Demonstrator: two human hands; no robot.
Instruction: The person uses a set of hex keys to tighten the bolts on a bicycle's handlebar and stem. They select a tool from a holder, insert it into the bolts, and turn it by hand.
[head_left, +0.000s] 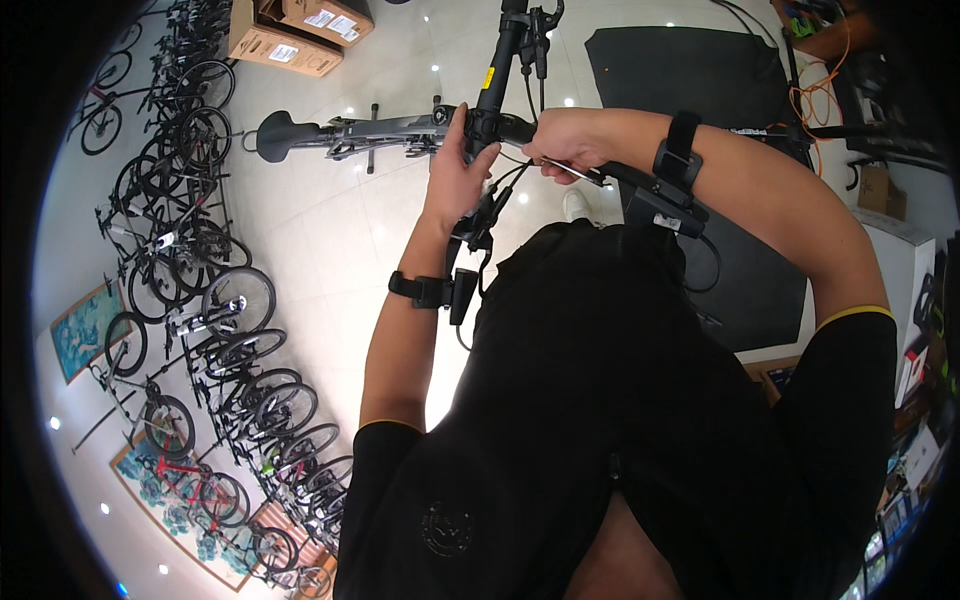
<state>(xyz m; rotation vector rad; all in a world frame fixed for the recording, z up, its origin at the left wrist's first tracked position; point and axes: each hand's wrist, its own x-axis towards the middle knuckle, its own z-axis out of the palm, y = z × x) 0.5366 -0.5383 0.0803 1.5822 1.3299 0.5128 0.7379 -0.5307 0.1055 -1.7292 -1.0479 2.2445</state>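
A bicycle stands in front of me, with its saddle [286, 136] at the left and its frame [385, 130] running right to the stem. The black handlebar [492, 88] crosses from the top of the view down toward me. My left hand [458, 182] is wrapped against the handlebar beside the stem clamp [482, 125], thumb and fingers on either side. Just right of the clamp, my right hand [568, 143] is closed on a slim metal hex key [578, 172], whose shaft points to the lower right. Its far fingers are partly hidden. Brake levers and cables [505, 185] hang close to both hands.
Rows of bicycles [240, 300] line the left side. Cardboard boxes [290, 45] sit at the upper left. A dark mat [690, 75] covers the floor on the right, near an orange cable [815, 95] and a white cabinet [905, 260].
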